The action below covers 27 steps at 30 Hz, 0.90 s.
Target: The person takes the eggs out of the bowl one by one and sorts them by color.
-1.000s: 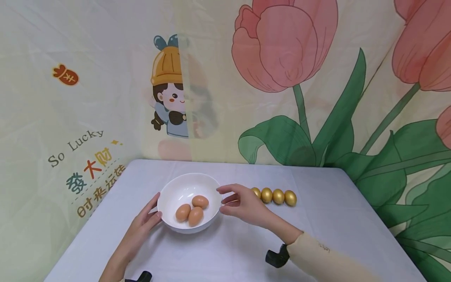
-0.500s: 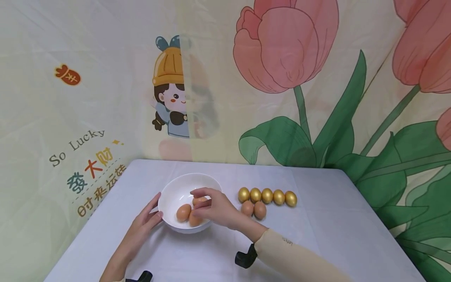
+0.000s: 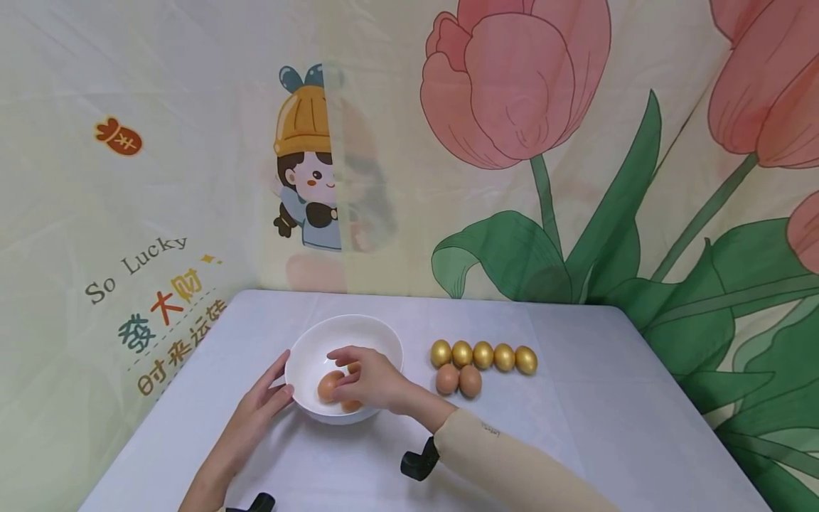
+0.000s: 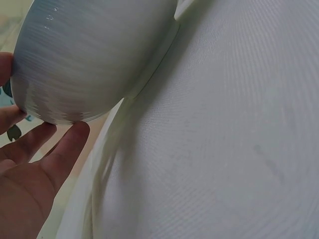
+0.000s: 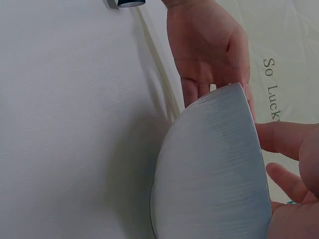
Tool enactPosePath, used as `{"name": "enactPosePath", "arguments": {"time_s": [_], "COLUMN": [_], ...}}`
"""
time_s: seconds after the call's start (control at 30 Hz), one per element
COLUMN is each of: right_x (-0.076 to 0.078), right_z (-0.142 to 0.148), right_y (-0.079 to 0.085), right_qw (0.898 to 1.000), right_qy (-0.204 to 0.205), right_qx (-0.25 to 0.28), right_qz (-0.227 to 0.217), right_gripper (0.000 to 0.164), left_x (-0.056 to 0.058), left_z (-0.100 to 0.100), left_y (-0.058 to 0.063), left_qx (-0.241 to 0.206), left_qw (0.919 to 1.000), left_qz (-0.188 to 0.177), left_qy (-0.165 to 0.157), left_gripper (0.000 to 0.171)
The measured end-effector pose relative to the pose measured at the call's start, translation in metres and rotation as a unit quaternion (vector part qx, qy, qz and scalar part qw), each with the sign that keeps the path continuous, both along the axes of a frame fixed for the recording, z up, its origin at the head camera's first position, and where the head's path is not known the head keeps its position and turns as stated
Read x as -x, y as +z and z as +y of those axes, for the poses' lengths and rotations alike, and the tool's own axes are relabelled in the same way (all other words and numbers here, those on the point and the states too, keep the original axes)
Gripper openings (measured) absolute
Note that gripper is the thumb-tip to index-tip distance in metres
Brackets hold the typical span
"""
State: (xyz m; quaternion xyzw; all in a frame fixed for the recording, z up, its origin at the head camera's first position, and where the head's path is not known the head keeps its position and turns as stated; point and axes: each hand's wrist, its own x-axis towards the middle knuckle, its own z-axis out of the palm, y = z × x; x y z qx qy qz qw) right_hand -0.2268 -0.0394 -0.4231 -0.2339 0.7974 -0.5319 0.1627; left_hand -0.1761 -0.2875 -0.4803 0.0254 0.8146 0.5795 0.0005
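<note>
A white bowl (image 3: 313, 341) stands on the table with three brown eggs (image 3: 328, 387) in it, two of them partly behind my right hand. My left hand (image 3: 256, 409) holds the bowl at its left side; in the left wrist view its fingertips (image 4: 75, 132) lie against the outer wall. My right hand (image 3: 374, 380) reaches over the bowl from the right, thumb and index finger apart, with the thumb close beside the leftmost egg. Only the bowl's outside shows in the right wrist view, so the eggs are hidden there.
Right of the bowl, several golden eggs (image 3: 483, 355) lie in a row. Two brown eggs (image 3: 458, 381) lie just in front of that row's left end. A white cloth covers the table (image 3: 544, 441), and a printed backdrop (image 3: 397, 178) hangs behind it.
My right hand has moved left from beside the bowl's right rim to over the eggs inside. This uncovered the two brown eggs by the golden row. My left hand stays at the bowl.
</note>
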Motion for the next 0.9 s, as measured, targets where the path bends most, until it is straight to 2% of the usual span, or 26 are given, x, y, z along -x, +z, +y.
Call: {"name": "enactPosePath", "arguments": {"time_s": [0.3, 0.47, 0.67, 0.9], "right_x": [0.007, 0.013, 0.022, 0.029], "right_z": [-0.016, -0.025, -0.034, -0.042], "right_y": [-0.003, -0.007, -0.013, -0.020], "right_qw": [0.999, 0.999, 0.995, 0.988], "right_qy": [-0.013, -0.033, -0.066, -0.081], "right_qx": [-0.044, -0.043, -0.064, -0.109], "right_qz": [0.006, 0.008, 0.029, 0.077], "right_gripper": [0.059, 0.058, 0.055, 0.055], "left_x": [-0.001, -0.001, 0.000, -0.001], "left_z": [0.000, 0.000, 0.000, 0.000], "left_y": [0.001, 0.001, 0.001, 0.001], "left_qx": [0.003, 0.000, -0.010, -0.010], "left_qw": [1.0000, 0.9999, 0.9999, 0.9999], "left_qz": [0.009, 0.011, 0.011, 0.007], "left_qy": [-0.002, -0.005, -0.009, -0.009], "left_gripper": [0.068, 0.067, 0.067, 0.067]}}
